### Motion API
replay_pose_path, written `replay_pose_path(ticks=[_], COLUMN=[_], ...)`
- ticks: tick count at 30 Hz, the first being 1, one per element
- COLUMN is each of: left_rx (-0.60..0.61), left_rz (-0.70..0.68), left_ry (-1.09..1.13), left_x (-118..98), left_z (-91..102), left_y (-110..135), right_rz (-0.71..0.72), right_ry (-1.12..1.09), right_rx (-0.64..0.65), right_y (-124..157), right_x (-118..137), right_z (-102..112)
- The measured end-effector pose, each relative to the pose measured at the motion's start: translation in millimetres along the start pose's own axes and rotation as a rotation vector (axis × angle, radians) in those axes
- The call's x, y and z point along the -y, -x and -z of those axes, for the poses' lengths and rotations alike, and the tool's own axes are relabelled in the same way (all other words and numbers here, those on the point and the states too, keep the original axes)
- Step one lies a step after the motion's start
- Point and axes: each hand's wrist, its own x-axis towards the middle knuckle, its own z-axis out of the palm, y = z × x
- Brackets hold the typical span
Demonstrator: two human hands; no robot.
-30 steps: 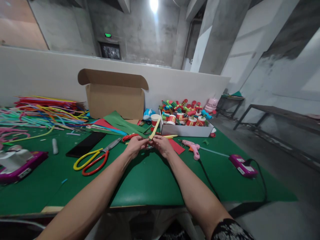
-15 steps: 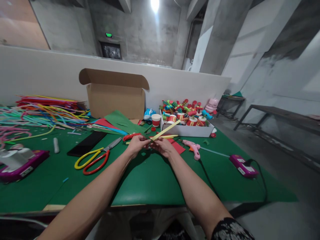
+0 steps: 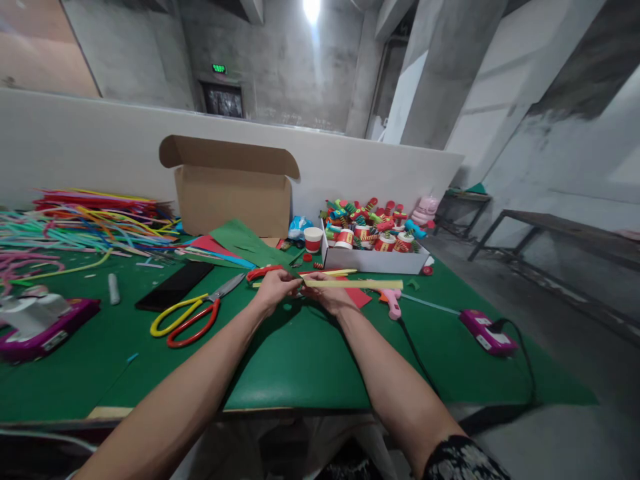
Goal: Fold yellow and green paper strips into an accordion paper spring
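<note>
My left hand (image 3: 276, 291) and my right hand (image 3: 324, 293) meet over the middle of the table, fingers closed in a pinch. A pale yellow paper strip (image 3: 373, 285) runs out from between them to the right, lying across the back of my right hand. A dark green paper strip (image 3: 293, 272) rises from the same pinch toward the upper left. Where the two strips cross is mostly hidden by my fingertips. Just behind my hands are a red-handled tool (image 3: 263, 272) and more yellow strips (image 3: 340, 272).
Scissors (image 3: 213, 303) and a black phone (image 3: 173, 285) lie left. A pink glue gun (image 3: 393, 303) with a cord to a purple power strip (image 3: 487, 332) is right. Behind stand a paper cup (image 3: 313, 240), a white box (image 3: 375, 260) of crafted figures and a cardboard box (image 3: 233, 200).
The yellow strip has swung down from pointing up and right to lying nearly level over my right hand. Both hands stay in about the same place.
</note>
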Motion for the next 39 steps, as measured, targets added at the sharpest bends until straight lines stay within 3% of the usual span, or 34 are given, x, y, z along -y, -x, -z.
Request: replay_pose_path(ticks=[14, 21, 27, 33, 39], left_rx=[0.04, 0.067, 0.174, 0.148, 0.012], left_rz=[0.055, 0.111, 0.024, -0.049, -0.098], left_ry=[0.204, 0.231, 0.361, 0.239, 0.265], left_x=[9.4, 7.0, 1.9, 4.2, 8.2], left_z=[-2.2, 2.0, 1.1, -2.9, 0.0], left_y=[-4.3, -5.0, -2.6, -2.3, -5.1], right_rz=[0.099, 0.159, 0.103, 0.079, 0.092], right_ry=[0.129, 0.207, -0.043, -0.075, 0.019], right_rx=[-0.097, -0.047, -0.106, -0.186, -0.099], right_y=[-0.3, 0.4, -3.1, -2.8, 0.4], right_x=[0.0, 4.6, 3.2, 2.6, 1.3], right_z=[-3.8, -4.8, -3.2, -6.7, -10.8])
